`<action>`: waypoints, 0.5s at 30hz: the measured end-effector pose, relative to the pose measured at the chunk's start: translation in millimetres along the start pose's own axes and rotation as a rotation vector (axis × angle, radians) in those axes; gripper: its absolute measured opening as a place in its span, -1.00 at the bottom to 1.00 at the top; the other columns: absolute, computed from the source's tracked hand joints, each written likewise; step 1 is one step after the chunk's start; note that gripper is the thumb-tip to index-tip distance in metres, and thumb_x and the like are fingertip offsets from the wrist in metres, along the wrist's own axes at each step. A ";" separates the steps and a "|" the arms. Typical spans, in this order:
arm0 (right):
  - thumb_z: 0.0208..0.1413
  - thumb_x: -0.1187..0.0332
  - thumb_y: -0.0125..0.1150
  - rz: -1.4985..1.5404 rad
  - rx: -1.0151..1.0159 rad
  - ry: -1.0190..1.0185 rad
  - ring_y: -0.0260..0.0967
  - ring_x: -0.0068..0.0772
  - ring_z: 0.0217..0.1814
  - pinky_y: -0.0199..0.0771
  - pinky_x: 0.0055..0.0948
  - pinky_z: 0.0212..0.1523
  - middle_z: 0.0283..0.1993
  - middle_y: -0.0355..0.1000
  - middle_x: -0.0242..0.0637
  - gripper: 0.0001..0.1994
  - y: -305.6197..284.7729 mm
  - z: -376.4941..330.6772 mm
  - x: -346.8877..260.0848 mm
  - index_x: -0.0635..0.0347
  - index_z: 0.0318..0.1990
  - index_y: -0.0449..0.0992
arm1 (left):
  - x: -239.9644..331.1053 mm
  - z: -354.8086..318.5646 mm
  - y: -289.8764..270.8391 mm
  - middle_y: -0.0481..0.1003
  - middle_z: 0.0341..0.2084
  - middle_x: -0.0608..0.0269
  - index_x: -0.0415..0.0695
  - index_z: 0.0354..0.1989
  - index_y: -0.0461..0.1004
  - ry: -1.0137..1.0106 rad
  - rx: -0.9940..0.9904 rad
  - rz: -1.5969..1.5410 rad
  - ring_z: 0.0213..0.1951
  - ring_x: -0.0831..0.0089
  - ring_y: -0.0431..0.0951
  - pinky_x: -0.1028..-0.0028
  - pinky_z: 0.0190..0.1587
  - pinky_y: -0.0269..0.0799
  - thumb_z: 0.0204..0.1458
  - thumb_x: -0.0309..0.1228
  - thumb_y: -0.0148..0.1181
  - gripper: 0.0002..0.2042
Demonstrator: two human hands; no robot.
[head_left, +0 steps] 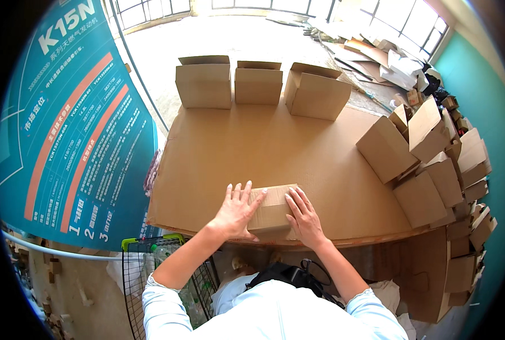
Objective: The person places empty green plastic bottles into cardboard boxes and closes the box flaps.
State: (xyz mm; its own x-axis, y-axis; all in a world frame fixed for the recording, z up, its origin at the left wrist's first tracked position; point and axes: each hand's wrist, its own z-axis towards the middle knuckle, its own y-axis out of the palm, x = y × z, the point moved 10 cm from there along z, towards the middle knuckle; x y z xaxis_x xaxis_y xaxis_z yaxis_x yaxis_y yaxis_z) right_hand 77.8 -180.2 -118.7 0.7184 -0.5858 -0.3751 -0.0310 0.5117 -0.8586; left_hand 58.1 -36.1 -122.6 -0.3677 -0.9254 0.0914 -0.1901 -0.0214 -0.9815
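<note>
A small closed cardboard box lies near the front edge of the cardboard-covered table, with what looks like a strip of tape across its top. Flat on its left part rests my left hand, the fingers spread and pointing away from me. My right hand lies against the box's right end, its fingers stretched out over the top edge. Neither hand wraps round the box; both only touch it.
Three open cardboard boxes stand in a row along the table's far edge. Several more boxes are heaped at the right by the teal wall. On the left rise a blue printed banner and a black wire cart holding plastic bottles.
</note>
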 end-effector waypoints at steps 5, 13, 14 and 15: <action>0.19 0.37 0.05 0.005 0.059 0.063 -0.06 0.01 0.50 0.02 -0.12 0.44 0.42 0.08 -0.07 -0.48 4.6 -1.3 0.6 0.26 0.32 0.21 | 1.3 1.7 3.0 0.15 0.23 -0.34 0.02 0.44 -0.10 -0.061 0.076 0.016 0.25 -0.22 0.18 -0.13 0.33 -0.04 -0.34 -0.10 0.50 0.12; 0.21 0.36 0.03 0.111 0.279 0.238 -0.07 0.07 0.50 -0.03 -0.10 0.44 0.45 0.01 0.01 -0.36 -5.0 6.3 33.0 0.24 0.42 -0.01 | -44.4 8.8 -4.3 0.25 0.16 -0.32 0.00 0.42 -0.04 -0.046 0.064 0.043 0.17 -0.16 0.30 -0.12 0.31 0.01 -0.31 -0.11 0.50 0.07; 0.22 0.35 0.02 0.103 0.273 0.270 -0.08 0.07 0.50 -0.03 -0.10 0.44 0.45 0.01 0.02 -0.37 0.5 2.8 43.5 0.24 0.41 0.00 | -59.3 10.1 -6.7 0.25 0.15 -0.31 0.00 0.42 -0.06 -0.075 0.057 0.072 0.17 -0.14 0.31 -0.13 0.33 -0.01 -0.30 -0.07 0.50 0.08; 0.22 0.35 0.01 0.094 0.267 0.303 -0.08 0.06 0.50 -0.03 -0.10 0.44 0.45 0.02 0.02 -0.38 6.7 -1.7 54.7 0.25 0.41 0.01 | -78.8 13.9 -5.6 0.26 0.16 -0.28 0.01 0.43 -0.08 -0.111 0.063 0.065 0.17 -0.12 0.31 -0.13 0.34 -0.04 -0.33 -0.03 0.51 0.12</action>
State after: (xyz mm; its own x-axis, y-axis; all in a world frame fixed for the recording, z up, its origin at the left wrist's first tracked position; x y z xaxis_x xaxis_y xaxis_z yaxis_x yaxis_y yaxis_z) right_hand 115.7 -209.9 -145.5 0.4827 -0.6668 -0.5678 0.1231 0.6936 -0.7098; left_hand 100.8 31.6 -126.6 -0.2738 -0.9617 0.0113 -0.1104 0.0198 -0.9937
